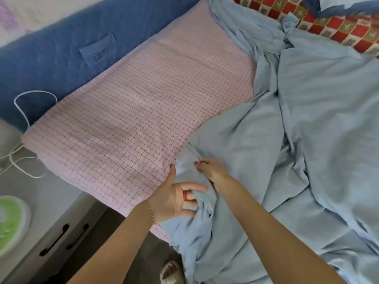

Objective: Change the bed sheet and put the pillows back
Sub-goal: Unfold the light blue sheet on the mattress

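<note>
At the mattress point(127, 111) edge, my left hand point(174, 199) and right hand point(211, 171) both grip the bunched blue sheet point(287, 140), close together.

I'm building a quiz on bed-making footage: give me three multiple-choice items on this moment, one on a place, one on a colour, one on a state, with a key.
1. Where does the white cable lie?
A. At the left end of the mattress, against the blue headboard
B. Across the red patterned blanket
C. Over the person's wrist

2. What colour is the bunched sheet that the hands work on?
A. Green
B. Light blue
C. Red

3. What is the left hand doing?
A. Resting flat on the nightstand
B. Hanging idle
C. Gripping a fold of the sheet

Key: 1 A, the cable loops at the headboard beside the pink checked mattress cover. 2 B, the fabric is pale blue throughout. 3 C, its fingers curl into the cloth; the right hand pinches the sheet just above.
</note>
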